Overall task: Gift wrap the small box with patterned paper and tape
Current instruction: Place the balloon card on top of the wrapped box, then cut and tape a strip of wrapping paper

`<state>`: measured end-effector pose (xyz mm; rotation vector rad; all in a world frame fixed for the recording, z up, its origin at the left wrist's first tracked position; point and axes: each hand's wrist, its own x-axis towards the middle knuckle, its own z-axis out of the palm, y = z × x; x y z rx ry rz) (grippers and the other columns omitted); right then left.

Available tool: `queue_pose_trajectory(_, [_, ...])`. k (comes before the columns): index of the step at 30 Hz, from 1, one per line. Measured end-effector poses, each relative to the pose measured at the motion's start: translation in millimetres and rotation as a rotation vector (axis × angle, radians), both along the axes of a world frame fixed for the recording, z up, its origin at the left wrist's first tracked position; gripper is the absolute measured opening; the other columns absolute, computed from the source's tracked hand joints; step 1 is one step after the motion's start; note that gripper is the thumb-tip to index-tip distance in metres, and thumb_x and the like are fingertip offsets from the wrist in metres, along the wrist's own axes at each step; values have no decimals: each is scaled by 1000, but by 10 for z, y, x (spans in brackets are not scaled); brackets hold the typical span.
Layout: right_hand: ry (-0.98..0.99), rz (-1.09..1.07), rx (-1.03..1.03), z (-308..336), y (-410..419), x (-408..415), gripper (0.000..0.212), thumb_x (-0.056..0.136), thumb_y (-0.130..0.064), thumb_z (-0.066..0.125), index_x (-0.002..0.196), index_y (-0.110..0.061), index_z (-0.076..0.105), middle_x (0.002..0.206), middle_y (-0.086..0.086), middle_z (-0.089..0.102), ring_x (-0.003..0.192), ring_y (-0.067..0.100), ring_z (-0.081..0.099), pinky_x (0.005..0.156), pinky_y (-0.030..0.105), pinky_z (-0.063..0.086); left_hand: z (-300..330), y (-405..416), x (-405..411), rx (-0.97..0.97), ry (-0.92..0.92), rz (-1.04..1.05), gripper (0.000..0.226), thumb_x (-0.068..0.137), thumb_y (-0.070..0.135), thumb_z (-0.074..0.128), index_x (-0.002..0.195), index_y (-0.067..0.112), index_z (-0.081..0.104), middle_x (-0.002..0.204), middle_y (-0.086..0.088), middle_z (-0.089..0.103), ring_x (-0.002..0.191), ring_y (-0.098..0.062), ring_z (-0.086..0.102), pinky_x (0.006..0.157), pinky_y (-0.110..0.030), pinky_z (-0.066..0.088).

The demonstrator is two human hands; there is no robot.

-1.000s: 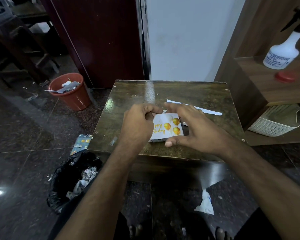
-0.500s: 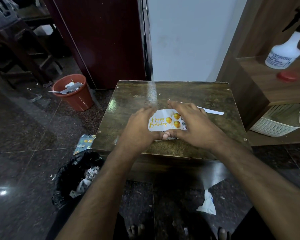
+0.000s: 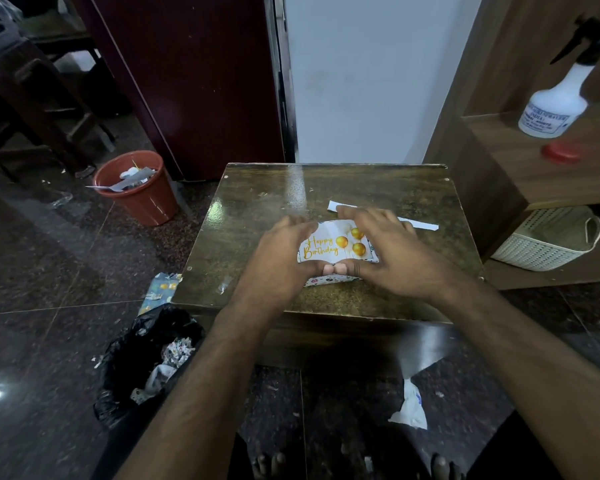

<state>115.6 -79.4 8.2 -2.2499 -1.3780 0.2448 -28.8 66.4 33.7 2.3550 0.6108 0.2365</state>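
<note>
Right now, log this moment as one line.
left hand: holds box | right hand: holds box | box: on table, wrapped

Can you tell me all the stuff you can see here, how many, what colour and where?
wrapped box: one, white paper with gold balloons, middle of the table
table: one, dark brown, centre
paper strip: one, white, on the table behind the box
bucket: one, reddish orange, on the floor at left, scraps inside
bin bag: one, black, on the floor near left, scraps inside
paper scrap: one, blue patterned, on the floor by the table's left corner
spray bottle: one, white, on the shelf at right
basket: one, cream, lower shelf at right
left hand: one, on the box's left side
right hand: one, on the box's right side
</note>
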Motion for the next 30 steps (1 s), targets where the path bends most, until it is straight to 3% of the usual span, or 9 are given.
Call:
queue_pose_trajectory(3, [49,37,-32,34,3,2,98,82,-63,71,161,-33,22,159,-12,34,142,6,26,109,33,18,-20,10,-14,45,-10,23,67,81,28,86,142,19,59,137,-1,55,127,-19,49,99,-32,40])
queue_pose_trajectory(5, [103,52,-18,65,-38,33,105,77,-78,65,161,-34,20,162,-11,32,145,8,26,118,42,24,-25,-7,-8,100,-11,31,72,76,33,88,141,27,57,147,-5,48,140,-26,40,112,-46,39])
queue_pose_trajectory(7, [121,27,59,79,-117,103,94,84,-81,49,160,-32,24,160,-9,35,147,12,29,119,53,30,-12,-58,16,90,-44,33,78,71,38,92,140,34,56,157,-6,39,151,-28,28,118,-56,33])
queue_pose_trajectory(12, [62,-118,148,12,-358,314,60,98,-59,41,148,-28,48,137,-5,52,135,20,48,108,60,41,-17,-184,155,50,-150,34,67,73,37,91,133,30,64,157,-1,40,151,-20,28,121,-41,29])
queue_pose_trajectory(16, [34,-190,116,-32,-508,424,38,101,-34,61,137,-20,59,125,2,59,121,25,57,102,51,47,-19,-338,323,68,-147,21,66,74,39,90,134,26,65,159,-1,41,152,-22,29,120,-50,32])
queue_pose_trajectory(18, [23,-191,58,-37,-572,455,36,99,-33,65,132,-19,63,119,3,61,116,27,59,99,50,48,-20,-412,396,68,-147,11,68,76,39,89,137,26,63,160,-2,39,155,-22,24,122,-51,29])
queue_pose_trajectory(23, [81,-89,-206,-25,-658,446,92,74,-76,60,149,-27,42,136,0,51,131,23,48,105,53,45,-26,-559,542,162,-176,-59,69,74,38,90,137,24,63,160,-5,40,157,-24,18,128,-47,8])
queue_pose_trajectory(26, [29,-44,-286,-61,-638,418,98,74,-61,81,154,-27,34,147,-3,44,140,21,39,111,53,40,-27,-604,581,171,-204,-85,67,74,36,90,135,23,64,158,-5,43,157,-22,20,129,-44,5])
queue_pose_trajectory(30, [-19,-30,-315,-92,-605,443,91,76,-47,86,150,-32,36,142,-10,45,138,19,40,110,50,39,-84,-592,603,124,-298,-87,62,74,33,90,131,22,67,152,-5,48,154,-22,26,124,-56,21])
